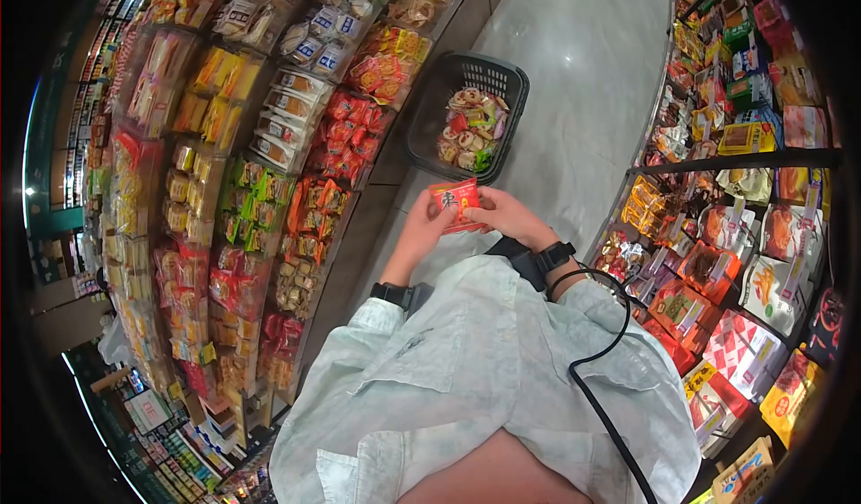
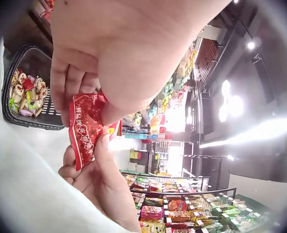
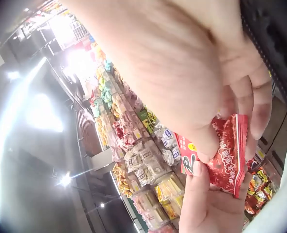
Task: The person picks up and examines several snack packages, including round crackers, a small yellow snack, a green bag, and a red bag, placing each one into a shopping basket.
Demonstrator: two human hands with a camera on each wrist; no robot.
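Note:
Both hands hold a small red snack packet in front of the shirt, in the head view. The left hand pinches its left side and the right hand its right side, thumbs on top. The left wrist view has the red packet between the left hand above and the right hand below. In the right wrist view the right hand grips the packet from above, the left hand from below. Part of the packet is hidden behind fingers.
Beyond the hands, a dark basket with assorted wrapped snacks stands on the grey floor. Shelves of packaged snacks line the left, and more packaged food the right. A black cable runs from the right wrist over the shirt.

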